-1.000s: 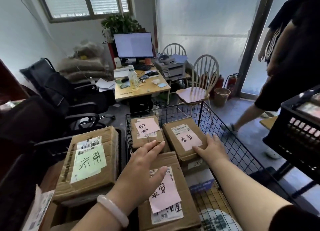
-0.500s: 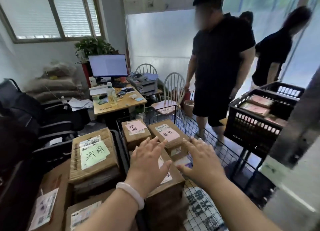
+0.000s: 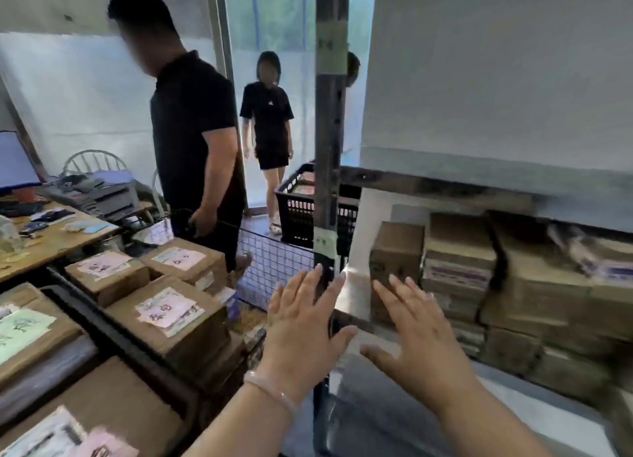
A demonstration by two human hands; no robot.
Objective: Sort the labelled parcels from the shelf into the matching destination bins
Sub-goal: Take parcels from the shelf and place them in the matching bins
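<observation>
We see both hands raised and holding nothing. The left hand point(image 3: 301, 331), a pale bangle at its wrist, and the right hand point(image 3: 424, 336) are spread flat, fingers straight and parted, palms turned toward the shelf point(image 3: 445, 189). We read that pose as a reach for the next box, with the hands set apart so they can close on its two sides.

The unsorted parcels point(image 3: 459, 261) stand in tight stacks on the shelf, right of its upright post point(image 3: 330, 148). No label shows to us, and blur smears them, so we cannot say which one is the target.

To the left, the pink-slip parcels point(image 3: 164, 314) lie label-up in the wire bin point(image 3: 274, 264), likely so the destination reads at a glance. A green-slip parcel point(image 3: 24, 333) lies beyond a dark rim, which we judge marks a different destination. A black crate point(image 3: 298, 213) sits behind the post, with two people standing near it.
</observation>
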